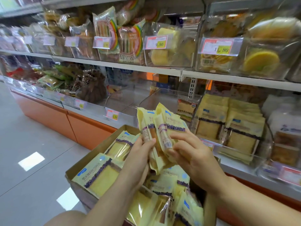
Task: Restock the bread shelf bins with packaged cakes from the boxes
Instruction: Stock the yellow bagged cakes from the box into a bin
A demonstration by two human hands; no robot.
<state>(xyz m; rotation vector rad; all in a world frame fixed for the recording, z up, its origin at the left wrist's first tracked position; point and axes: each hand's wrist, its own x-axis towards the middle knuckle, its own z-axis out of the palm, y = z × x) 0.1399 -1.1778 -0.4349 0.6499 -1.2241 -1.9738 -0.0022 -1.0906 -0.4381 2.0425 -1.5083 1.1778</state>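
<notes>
Above the box (84,162), the left hand (138,154) and right hand (193,158) together grip a bunch of yellow cake packs (164,126), fingers curled round it. More packs lie in the box below. Just to the right, a clear bin (268,141) holds matching ones.

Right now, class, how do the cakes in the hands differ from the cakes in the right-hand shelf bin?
The held cakes are few, gripped by the left hand and right hand; the bin cakes are many, untouched. The held cakes tilt edge-on; the bin cakes stand facing out. Both have pale yellow wrappers with a purple band.
</notes>
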